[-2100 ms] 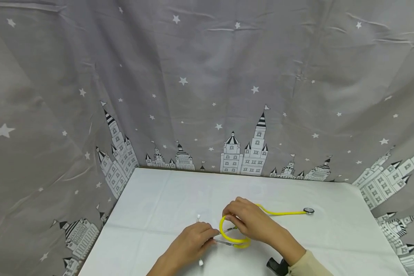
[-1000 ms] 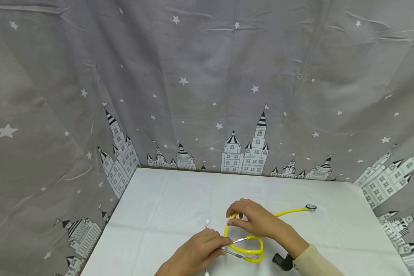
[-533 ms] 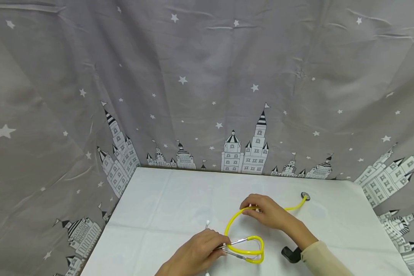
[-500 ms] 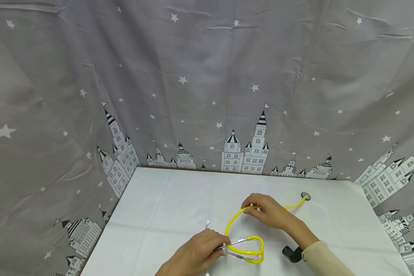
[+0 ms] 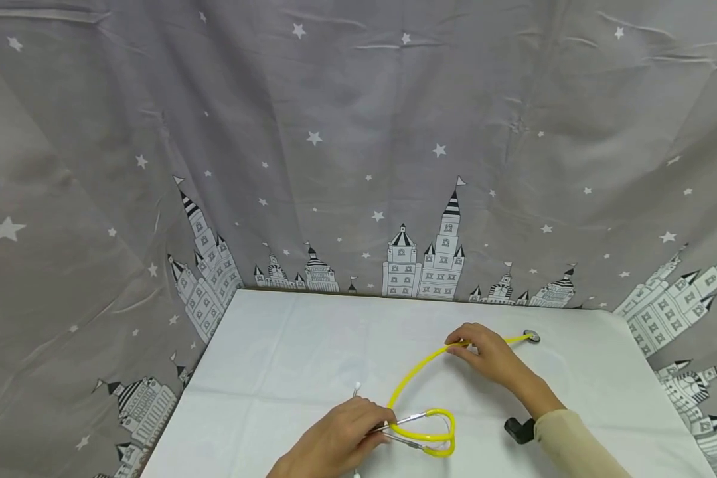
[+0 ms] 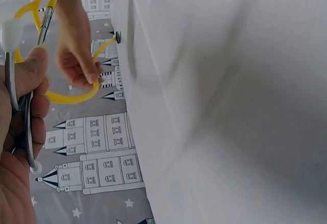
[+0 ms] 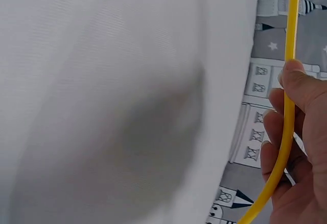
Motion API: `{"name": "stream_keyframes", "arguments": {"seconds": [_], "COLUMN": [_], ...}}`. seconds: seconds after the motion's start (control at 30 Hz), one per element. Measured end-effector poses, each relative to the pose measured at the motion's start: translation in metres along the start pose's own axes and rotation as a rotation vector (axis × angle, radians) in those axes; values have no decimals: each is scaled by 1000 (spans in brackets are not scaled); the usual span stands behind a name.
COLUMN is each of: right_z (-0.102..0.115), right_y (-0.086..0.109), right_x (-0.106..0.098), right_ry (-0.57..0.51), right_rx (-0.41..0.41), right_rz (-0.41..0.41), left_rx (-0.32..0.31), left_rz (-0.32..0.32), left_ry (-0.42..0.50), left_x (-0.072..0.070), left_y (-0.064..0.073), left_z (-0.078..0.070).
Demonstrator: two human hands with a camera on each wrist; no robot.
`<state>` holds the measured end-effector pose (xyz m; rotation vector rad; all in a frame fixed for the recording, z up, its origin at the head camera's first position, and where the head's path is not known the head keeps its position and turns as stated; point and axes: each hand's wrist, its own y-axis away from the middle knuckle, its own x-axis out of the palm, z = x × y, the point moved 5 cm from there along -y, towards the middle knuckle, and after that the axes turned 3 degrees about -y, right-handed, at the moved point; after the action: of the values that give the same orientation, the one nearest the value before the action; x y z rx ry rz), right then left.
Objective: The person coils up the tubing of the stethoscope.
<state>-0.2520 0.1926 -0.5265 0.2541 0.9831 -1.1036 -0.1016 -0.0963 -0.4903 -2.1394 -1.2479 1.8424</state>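
Observation:
A stethoscope with yellow tubing (image 5: 418, 373) and metal ear tubes stretches between both hands. My left hand (image 5: 343, 435) grips the ear tubes; in the left wrist view its thumb and fingers wrap the metal (image 6: 29, 127), and a white ear tip (image 6: 11, 34) shows beside the thumb. The yellow tubing loops just right of that hand. Farther right, my right hand (image 5: 484, 352) pinches the tubing partway along, as the right wrist view shows with the tubing (image 7: 289, 106) running across the fingers. Beyond it, the chest piece (image 5: 532, 336) is at the tubing's end.
A white-covered table (image 5: 293, 345) lies under the hands. Behind and beside it hangs a grey curtain (image 5: 346, 99) with printed stars and castles. A black device (image 5: 518, 430) is at the right wrist, by a beige sleeve (image 5: 573, 441).
My right hand has slid right and away along the tubing, and the tubing between the hands has straightened. My left hand shifted slightly right and nearer early on, then stayed nearly still.

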Motion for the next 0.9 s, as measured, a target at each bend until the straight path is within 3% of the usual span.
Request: {"name": "stream_keyframes", "arguments": {"seconds": [0.2,0.4,0.57,0.73,0.9], "right_z": [-5,16,37,60,88], "right_y": [10,31,48,64,77], "right_x": [15,29,39,45,46], "right_ry": [25,124,137,121,111], "right_rx": [24,-36,-77,-141,-229], "right_rz": [33,74,103,112,137], "left_rx": [12,-81,-134,-197,-289], "left_rz": [-125,-206,-273,-307,-283], "left_ry": [-87,-164,-185,-224,-246], "left_x": [-13,-28,-39,-44,-41], "left_y": [-3,-3,-3,-2,3], "left_z": [6,22,38,52,67]}}
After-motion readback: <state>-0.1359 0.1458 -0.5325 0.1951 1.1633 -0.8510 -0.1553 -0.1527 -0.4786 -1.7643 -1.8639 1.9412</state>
